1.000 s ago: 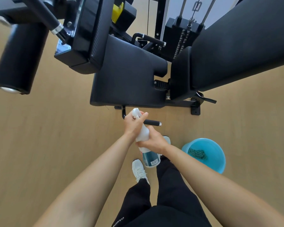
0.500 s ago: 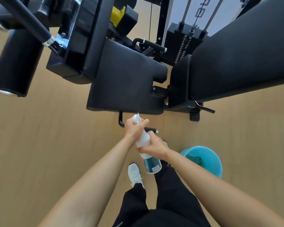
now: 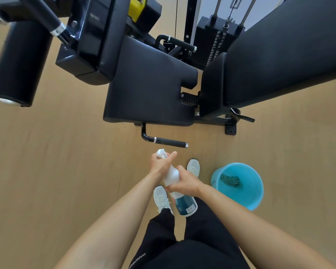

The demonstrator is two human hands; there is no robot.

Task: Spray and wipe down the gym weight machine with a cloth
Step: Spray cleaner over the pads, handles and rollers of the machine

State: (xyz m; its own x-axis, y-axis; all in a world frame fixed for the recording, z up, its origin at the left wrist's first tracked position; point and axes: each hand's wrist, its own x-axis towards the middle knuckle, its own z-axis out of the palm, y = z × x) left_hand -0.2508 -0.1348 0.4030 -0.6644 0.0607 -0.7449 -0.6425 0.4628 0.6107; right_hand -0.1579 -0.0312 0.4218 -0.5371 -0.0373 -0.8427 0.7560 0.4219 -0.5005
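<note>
I hold a white spray bottle (image 3: 184, 204) with a teal label in both hands, below the machine's seat. My left hand (image 3: 160, 164) grips its spray head at the top, thumb stretched across. My right hand (image 3: 184, 183) wraps around the bottle's white neck. The black weight machine fills the upper view: its seat pad (image 3: 149, 88), the long back pad (image 3: 283, 55) on the right and a short black side handle (image 3: 166, 141) just above my hands. A teal striped cloth (image 3: 231, 180) lies inside the blue bucket (image 3: 246, 199) on the floor to my right.
A black roller pad (image 3: 17, 63) hangs at the upper left. The weight stack (image 3: 217, 33) with guide rods stands behind the seat. A yellow lever (image 3: 137, 6) shows near the top. My white shoes (image 3: 161, 199) stand on the wooden floor.
My hands and the bottle have drawn back from the seat and side handle, which is now fully uncovered. The view has tilted, so the bucket sits lower right. Both grips look unchanged.
</note>
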